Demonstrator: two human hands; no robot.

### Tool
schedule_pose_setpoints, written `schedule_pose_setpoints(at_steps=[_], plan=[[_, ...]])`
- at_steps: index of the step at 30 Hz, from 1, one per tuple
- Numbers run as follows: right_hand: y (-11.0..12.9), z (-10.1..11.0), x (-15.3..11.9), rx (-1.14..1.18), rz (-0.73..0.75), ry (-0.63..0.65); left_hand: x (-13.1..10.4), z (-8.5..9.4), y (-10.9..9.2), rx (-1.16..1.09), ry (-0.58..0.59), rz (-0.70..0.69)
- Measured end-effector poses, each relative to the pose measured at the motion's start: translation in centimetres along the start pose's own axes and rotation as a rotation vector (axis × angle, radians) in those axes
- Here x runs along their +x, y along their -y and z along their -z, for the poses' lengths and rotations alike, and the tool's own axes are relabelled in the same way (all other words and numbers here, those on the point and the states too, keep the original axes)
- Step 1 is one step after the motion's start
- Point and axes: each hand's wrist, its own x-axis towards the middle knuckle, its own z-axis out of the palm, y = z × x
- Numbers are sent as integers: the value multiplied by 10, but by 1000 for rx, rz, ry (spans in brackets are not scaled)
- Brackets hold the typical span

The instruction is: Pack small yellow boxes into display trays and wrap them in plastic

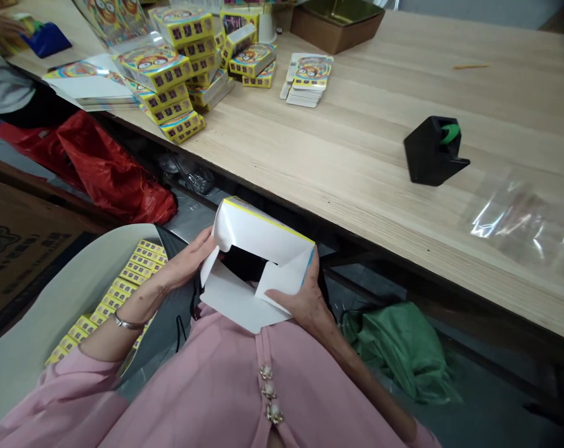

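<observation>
Over my lap I hold an unfolded cardboard box (270, 233), white inside with yellow printed edges. Its flaps stand out and a dark gap shows through the middle. My left hand (188, 261) presses on its left end, fingers partly hidden behind a side flap. At the right end, my right hand (307, 295) grips the wall, thumb over a white flap and the other fingers out of sight outside. Beyond the box is the edge of the wooden table (356, 162).
Stacked yellow boxes (170, 68) and flat cartons (307, 81) occupy the table's left part. A tape dispenser (431, 152), clear plastic bags (528, 218) and a brown tray (335, 28) lie farther right. Packed small boxes (118, 292) sit at my left. Another person's hand (2, 25) shows far left.
</observation>
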Motion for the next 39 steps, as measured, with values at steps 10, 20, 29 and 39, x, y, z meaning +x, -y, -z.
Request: schedule_pose_setpoints(at_steps=[10, 20, 29, 39], plan=[[-4, -11, 3, -30, 27, -216, 4, 15, 8, 17, 76, -33], [-3, -18, 2, -144, 74, -231, 27, -9, 14, 621, -264, -108], [-8, -16, 10, -43, 145, -207, 20, -20, 19, 783, -437, -26], [-4, -10, 12, 88, 52, -165, 18, -16, 19, -87, -347, -192]])
